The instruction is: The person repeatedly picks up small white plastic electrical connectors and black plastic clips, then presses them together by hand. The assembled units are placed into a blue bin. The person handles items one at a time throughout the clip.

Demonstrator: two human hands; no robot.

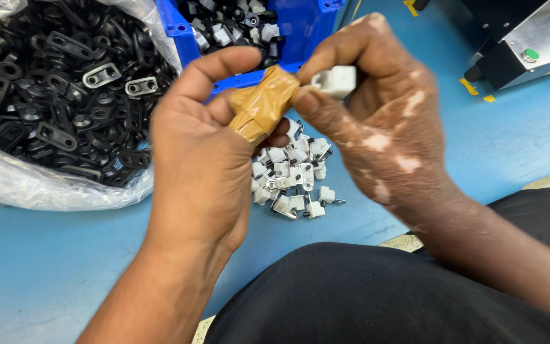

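Note:
My left hand (202, 159) is raised over the blue table, one finger wrapped in tan tape (261, 105). My right hand (377, 121) meets it fingertip to fingertip and pinches a small white plastic part (337, 81). Whether the left fingers also grip that part or another piece is hidden behind the taped finger. Below both hands lies a small pile of white parts with metal clips (294, 181) on the table.
A clear plastic bag (27, 185) full of black plastic brackets (52, 89) lies at the left. A blue crate (300, 32) with black and white assembled pieces stands at the back. A grey machine (529, 44) sits at the right. My dark-clad knee (351, 299) fills the foreground.

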